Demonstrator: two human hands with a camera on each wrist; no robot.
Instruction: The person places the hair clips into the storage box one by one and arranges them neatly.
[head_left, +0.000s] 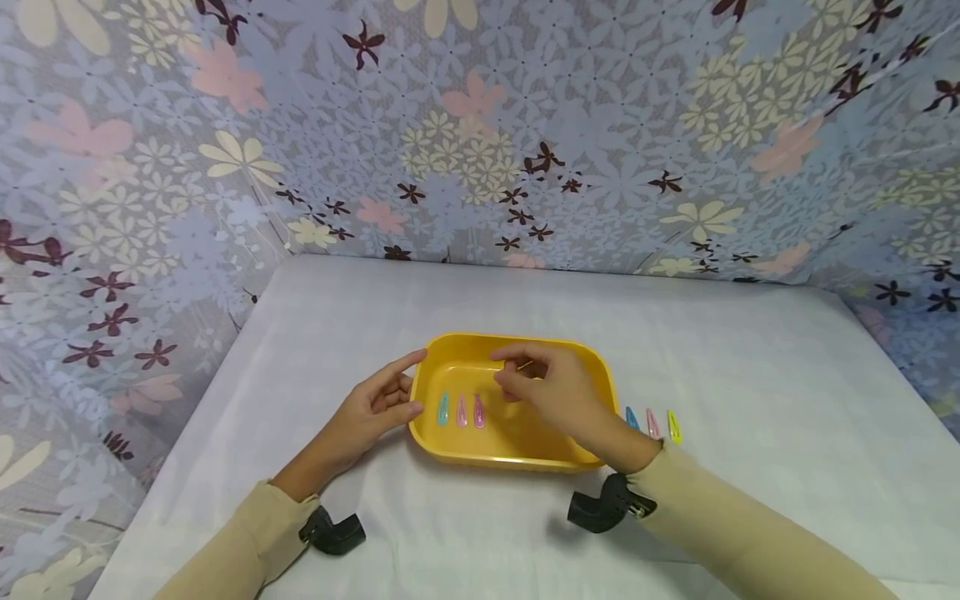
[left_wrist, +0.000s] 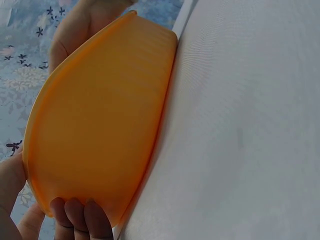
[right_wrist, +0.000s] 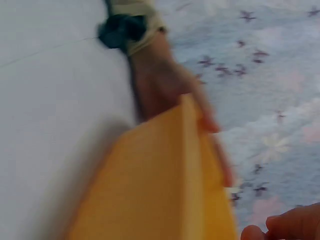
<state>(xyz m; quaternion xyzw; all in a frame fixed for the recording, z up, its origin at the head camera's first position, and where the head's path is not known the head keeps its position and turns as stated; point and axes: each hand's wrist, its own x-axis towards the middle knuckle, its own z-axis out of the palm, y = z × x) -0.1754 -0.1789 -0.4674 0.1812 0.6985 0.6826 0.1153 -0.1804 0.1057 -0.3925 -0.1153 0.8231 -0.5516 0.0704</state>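
Nearest you, a black wrist mount (head_left: 333,533) is sitting on your left sleeve and another (head_left: 603,504) on your right. Your left hand (head_left: 367,425) is gripping the left end of the yellow tray (head_left: 491,461), thumb at the rim, fingers bending against the outer wall. Just right of those fingers, a teal clip (head_left: 443,411), a light pink clip (head_left: 462,412) and a magenta clip (head_left: 479,412) are lying in the tray. Your right hand (head_left: 558,387) is hovering over it, half open, forefinger and thumb parting with nothing visible between. Beside your right wrist, a blue clip (head_left: 632,418), a pink clip (head_left: 653,423) and a yellow clip (head_left: 674,427) are resting on the white-covered desk (head_left: 750,358). Beyond both hands, flowered fabric (head_left: 592,208) is hanging.
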